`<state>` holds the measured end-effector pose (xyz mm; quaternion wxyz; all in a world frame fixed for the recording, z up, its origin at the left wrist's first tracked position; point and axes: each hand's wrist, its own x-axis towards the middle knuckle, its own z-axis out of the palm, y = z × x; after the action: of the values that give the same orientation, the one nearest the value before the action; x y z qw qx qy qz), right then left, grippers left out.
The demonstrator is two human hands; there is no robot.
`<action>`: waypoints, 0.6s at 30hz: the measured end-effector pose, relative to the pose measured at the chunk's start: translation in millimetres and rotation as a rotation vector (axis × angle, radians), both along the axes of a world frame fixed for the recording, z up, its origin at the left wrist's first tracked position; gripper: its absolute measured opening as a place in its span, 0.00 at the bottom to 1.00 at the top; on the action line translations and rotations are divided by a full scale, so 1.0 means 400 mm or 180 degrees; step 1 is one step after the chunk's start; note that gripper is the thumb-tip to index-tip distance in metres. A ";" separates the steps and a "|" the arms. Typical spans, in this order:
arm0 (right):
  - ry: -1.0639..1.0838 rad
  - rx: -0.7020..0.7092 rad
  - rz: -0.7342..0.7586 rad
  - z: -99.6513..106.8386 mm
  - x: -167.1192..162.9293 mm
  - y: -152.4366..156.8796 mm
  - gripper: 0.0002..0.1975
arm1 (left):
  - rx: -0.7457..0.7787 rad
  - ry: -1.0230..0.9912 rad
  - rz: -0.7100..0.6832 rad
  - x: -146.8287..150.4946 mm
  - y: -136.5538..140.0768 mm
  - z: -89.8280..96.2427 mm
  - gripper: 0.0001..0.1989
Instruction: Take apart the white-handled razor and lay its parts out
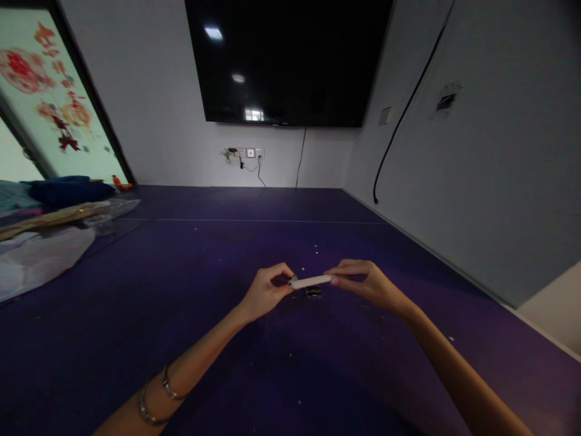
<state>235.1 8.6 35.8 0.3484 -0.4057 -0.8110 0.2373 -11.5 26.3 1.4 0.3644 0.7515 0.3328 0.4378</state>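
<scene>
Between my two hands a thin white flat piece [312, 281] is held edge-on, slightly tilted, above the purple surface. My left hand [267, 289] pinches its left end, where a small dark and grey part shows at the fingertips; what that part is I cannot make out. The right end of the white piece is gripped between the thumb and fingers of my right hand [363, 281]. Just below it on the surface lies a small black object [313, 292] with light marks, partly hidden by the white piece.
Purple surface [204, 339] spreads to the walls, with small white specks scattered on it. Plastic bags [45, 257] and dark blue cloth [70, 191] are piled at left. A large television [290, 60] hangs ahead above wall sockets [249, 153]. A black cable [408, 103] dangles at right.
</scene>
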 end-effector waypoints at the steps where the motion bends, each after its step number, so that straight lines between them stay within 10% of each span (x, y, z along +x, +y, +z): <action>1: 0.0010 -0.0022 0.0001 -0.002 0.000 0.001 0.13 | 0.0005 -0.0004 0.0014 0.000 0.000 0.000 0.04; 18: 0.0254 -0.0096 -0.0396 -0.048 0.026 0.042 0.16 | -0.0221 -0.0046 -0.0002 -0.001 0.000 0.004 0.07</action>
<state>245.5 25.5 16.5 0.3883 -0.4507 -0.7661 0.2434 -12.0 26.5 2.9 0.3928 0.7353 0.3449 0.4313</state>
